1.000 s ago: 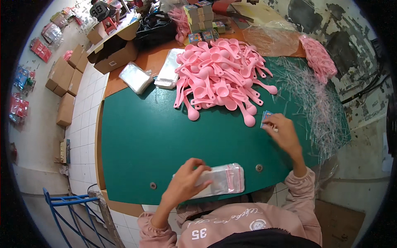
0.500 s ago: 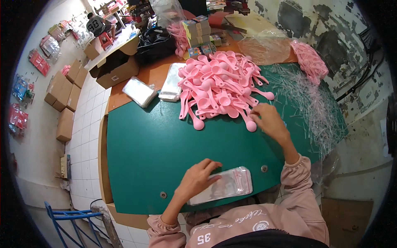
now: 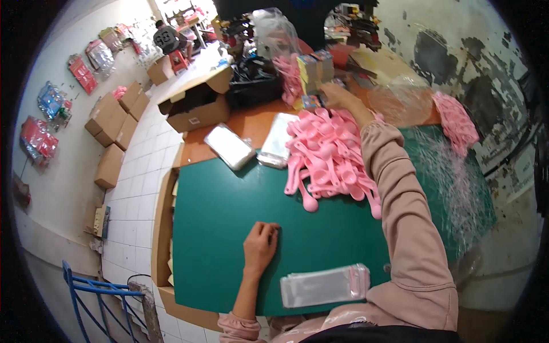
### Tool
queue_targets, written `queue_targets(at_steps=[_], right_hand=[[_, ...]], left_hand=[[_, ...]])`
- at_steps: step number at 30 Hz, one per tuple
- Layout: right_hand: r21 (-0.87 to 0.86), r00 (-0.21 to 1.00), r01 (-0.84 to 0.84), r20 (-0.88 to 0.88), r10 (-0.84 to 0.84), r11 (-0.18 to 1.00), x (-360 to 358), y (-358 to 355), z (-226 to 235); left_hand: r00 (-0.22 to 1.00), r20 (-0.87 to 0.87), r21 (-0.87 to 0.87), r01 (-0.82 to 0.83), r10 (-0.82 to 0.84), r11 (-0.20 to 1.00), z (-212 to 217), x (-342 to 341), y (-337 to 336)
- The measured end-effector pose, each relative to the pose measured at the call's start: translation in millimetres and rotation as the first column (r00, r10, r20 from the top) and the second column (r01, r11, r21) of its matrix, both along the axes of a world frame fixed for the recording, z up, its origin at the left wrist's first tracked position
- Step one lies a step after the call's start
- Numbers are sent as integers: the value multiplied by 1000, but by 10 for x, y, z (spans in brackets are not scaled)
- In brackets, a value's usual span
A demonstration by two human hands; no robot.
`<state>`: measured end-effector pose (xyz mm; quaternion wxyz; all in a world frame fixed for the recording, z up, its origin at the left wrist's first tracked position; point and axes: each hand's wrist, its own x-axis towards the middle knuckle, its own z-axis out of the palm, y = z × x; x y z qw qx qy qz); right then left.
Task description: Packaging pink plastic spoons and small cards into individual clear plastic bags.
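My left hand (image 3: 262,246) rests on the green tabletop with its fingers curled closed, and nothing shows in it. Stretched over the far side of the table, my right hand (image 3: 338,96) is at the banded stacks of small printed cards (image 3: 315,73). Its fingertips are partly hidden there, so whether it grips a card cannot be seen. Just nearer than that hand lies a heap of pink plastic measuring spoons (image 3: 329,151), partly covered by my right sleeve. A pile of clear plastic bags (image 3: 323,287) lies at the table's near edge, to the right of my left hand.
Two more stacks of clear bags, one (image 3: 230,146) by an open cardboard box (image 3: 197,111), lie at the far left. A black bag (image 3: 256,83) stands behind. Clear plastic strands (image 3: 452,183) and a pink bundle (image 3: 456,123) are on the right. A person (image 3: 170,39) sits far off.
My right hand has gone from the near right edge of the spoon heap to the card stacks beyond it. My left hand has left the clear bags and curled closed. The view has shifted.
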<state>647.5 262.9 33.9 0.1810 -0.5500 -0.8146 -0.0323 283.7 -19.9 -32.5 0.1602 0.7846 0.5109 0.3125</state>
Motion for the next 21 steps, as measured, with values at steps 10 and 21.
queue_targets(at_steps=[10, 21], right_hand=[[-116, 954, 187, 259, -152, 975, -209, 98, 117], [155, 916, 37, -399, 28, 987, -723, -2068, 539]], left_hand=[[997, -50, -31, -59, 57, 998, 41, -54, 64], [993, 66, -253, 113, -99, 961, 129, -40, -39]])
